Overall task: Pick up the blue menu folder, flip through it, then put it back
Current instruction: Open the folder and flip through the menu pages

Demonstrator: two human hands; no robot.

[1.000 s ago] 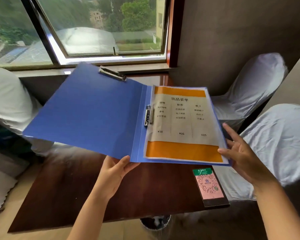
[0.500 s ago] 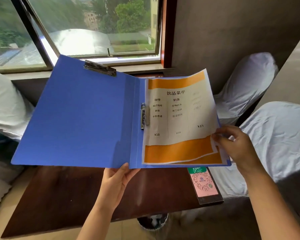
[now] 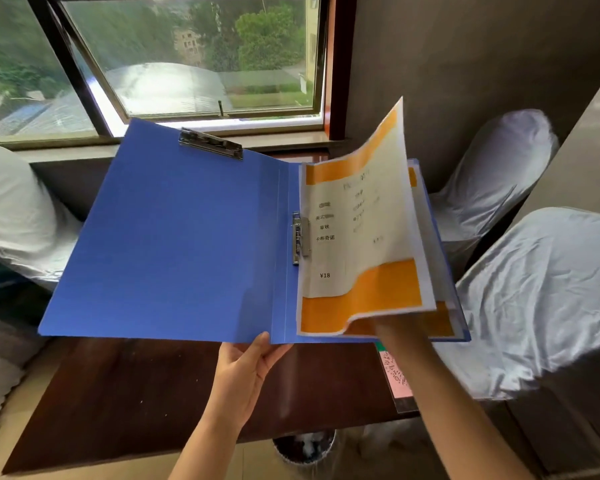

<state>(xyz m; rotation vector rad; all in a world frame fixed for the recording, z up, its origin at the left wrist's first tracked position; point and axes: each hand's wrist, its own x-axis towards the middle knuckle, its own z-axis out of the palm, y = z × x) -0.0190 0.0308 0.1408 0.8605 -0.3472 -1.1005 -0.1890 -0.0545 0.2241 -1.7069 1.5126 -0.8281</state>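
The blue menu folder (image 3: 174, 237) is held open in the air above the dark wooden table (image 3: 125, 403), its inside cover spread flat to the left and a metal clip (image 3: 300, 242) at the spine. On the right half, the top menu page (image 3: 364, 216) (white with orange bands, a "¥18" legible near its lower left) curls upward, its far corner lifted high and blurred, with a second orange-edged page (image 3: 440, 323) lying flat beneath it. The left hand (image 3: 245, 372) grasps the folder's lower edge at the spine, thumb on top and fingers hidden underneath. The right hand (image 3: 392, 329) reaches under the raised page at its lower edge; the hand is mostly covered by the sheet, so I cannot tell whether it pinches the page or only props it up. Just below the folder, a pink QR code stand (image 3: 395, 375) rests on the table's right edge, partly behind the right forearm. White-covered chairs (image 3: 534, 289) stand to the right, another (image 3: 11, 216) to the left, and a window (image 3: 187, 64) lies beyond.
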